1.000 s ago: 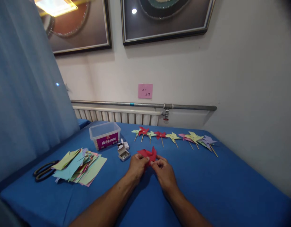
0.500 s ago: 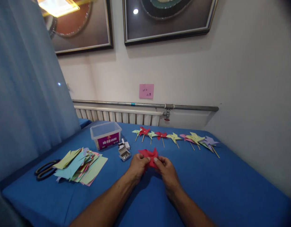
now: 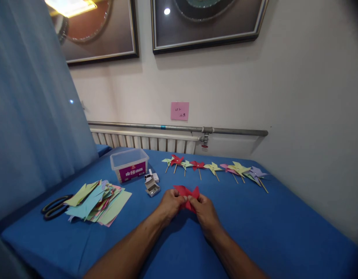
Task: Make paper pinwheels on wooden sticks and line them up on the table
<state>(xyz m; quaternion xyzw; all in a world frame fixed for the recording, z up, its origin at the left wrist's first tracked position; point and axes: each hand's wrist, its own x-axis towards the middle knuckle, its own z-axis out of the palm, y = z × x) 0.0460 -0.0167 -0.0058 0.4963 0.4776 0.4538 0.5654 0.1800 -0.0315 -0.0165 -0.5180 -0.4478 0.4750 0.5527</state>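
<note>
My left hand and right hand pinch a red pinwheel near its centre, thumbs almost meeting, over the table, well in from its far edge; it looks light and easily creased, so the folded middle seems the safest grip

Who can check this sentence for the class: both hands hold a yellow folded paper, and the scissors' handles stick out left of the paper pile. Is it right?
Not quite: the head view shows that the folded paper is red, not yellow. The left hand and right hand do hold it, and the scissors' handles do stick out left of the paper pile.
</note>
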